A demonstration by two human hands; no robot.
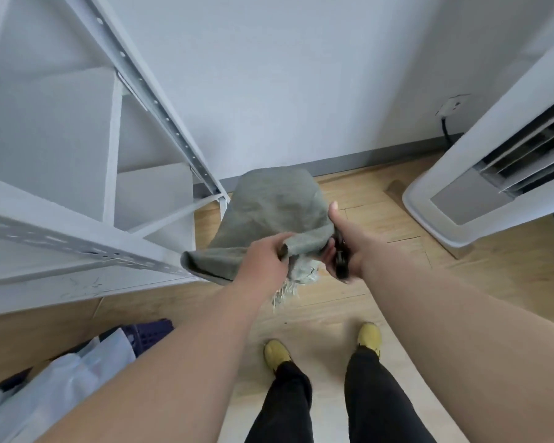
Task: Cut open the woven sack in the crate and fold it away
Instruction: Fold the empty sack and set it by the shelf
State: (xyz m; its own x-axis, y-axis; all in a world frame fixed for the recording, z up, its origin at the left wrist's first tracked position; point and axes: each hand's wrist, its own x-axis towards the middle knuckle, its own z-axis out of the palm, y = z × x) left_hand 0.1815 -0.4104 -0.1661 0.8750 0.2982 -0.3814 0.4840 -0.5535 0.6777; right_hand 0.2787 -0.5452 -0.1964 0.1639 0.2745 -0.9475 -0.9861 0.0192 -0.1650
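Purple slotted plastic crate (147, 334), near left, holding pale plastic bags (77, 372). Grey-green woven sack (269, 206) held in mid-air above the wooden floor (397, 251), between both hands. Left hand (264, 260) clenched on the sack's frayed edge; right hand (343, 238) gripping the sack and a dark tool (341, 260).

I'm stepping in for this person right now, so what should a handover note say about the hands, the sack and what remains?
Left hand: gripping the grey-green woven sack at its edge, held up in the air.
Right hand: closed on a dark tool, probably the cutter, also touching the sack.
Sack: out of the purple crate, frayed threads hanging, so apparently cut.
Left: fold it and put it away.
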